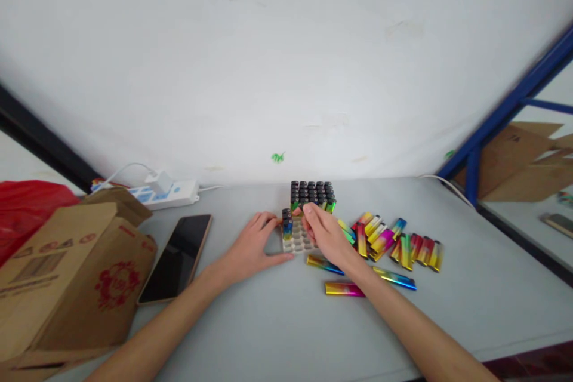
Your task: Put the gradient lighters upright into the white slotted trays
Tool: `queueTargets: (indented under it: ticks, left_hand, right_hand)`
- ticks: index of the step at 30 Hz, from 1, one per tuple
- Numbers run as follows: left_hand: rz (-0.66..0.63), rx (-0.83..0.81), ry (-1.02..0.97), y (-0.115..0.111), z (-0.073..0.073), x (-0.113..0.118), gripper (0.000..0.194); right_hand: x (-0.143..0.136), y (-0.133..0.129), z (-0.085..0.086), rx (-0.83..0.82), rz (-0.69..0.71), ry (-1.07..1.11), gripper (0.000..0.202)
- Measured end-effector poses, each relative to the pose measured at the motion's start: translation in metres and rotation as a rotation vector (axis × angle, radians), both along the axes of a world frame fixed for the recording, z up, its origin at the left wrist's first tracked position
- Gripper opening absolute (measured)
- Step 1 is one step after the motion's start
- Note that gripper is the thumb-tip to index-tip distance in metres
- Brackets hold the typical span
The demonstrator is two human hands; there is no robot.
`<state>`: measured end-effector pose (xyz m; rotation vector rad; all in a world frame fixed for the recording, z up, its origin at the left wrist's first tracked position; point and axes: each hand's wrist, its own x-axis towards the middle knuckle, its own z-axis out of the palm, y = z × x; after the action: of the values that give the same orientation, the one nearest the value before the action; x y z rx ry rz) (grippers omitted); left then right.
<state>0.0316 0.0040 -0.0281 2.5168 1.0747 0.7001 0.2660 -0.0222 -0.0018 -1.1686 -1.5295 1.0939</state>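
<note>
A pale tray with rows of holes lies on the table near the wall. Black-topped lighters with shiny coloured bodies stand upright in its far rows, and a short line of lighters stands along its left side. My left hand rests at the tray's left edge, fingers and thumb spread, fingertips beside that line. Over the tray's middle, my right hand pinches a black-topped lighter; its lower part is mostly hidden. Several shiny multicoloured lighter-shaped pieces lie in a loose heap to the right.
Single coloured pieces lie near my right forearm. On the left are a phone, a cardboard box, a red bag and a power strip. A white wall closes the back; a blue frame stands right.
</note>
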Motion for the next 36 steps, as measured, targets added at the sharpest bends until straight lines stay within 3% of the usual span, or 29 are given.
queueTargets:
  ticks: [5, 8, 16, 26, 31, 36]
  left_hand:
    - [-0.001, -0.004, 0.004, 0.0, -0.001, 0.0, 0.057]
    - [-0.007, 0.008, -0.002, 0.0, -0.002, 0.0, 0.058]
    - [-0.009, 0.007, -0.004, 0.0, -0.001, 0.001, 0.057]
    - [-0.005, 0.002, 0.001, 0.001, -0.002, 0.001, 0.056]
    - [-0.019, -0.001, -0.008, 0.002, -0.002, -0.001, 0.053]
    - [-0.027, 0.004, -0.019, 0.003, -0.003, -0.002, 0.053]
  right_hand:
    - [0.007, -0.008, 0.006, 0.446, 0.003, -0.367, 0.032]
    - [0.006, -0.01, 0.003, 0.56, -0.029, -0.476, 0.03]
    - [0.003, -0.007, -0.009, 0.454, 0.036, -0.529, 0.026]
    - [0.006, -0.015, 0.014, 0.461, 0.157, -0.835, 0.022]
    - [0.005, -0.015, 0.015, 0.411, 0.195, -0.94, 0.025]
    - [-0.005, -0.013, 0.015, 0.417, 0.105, -1.019, 0.036]
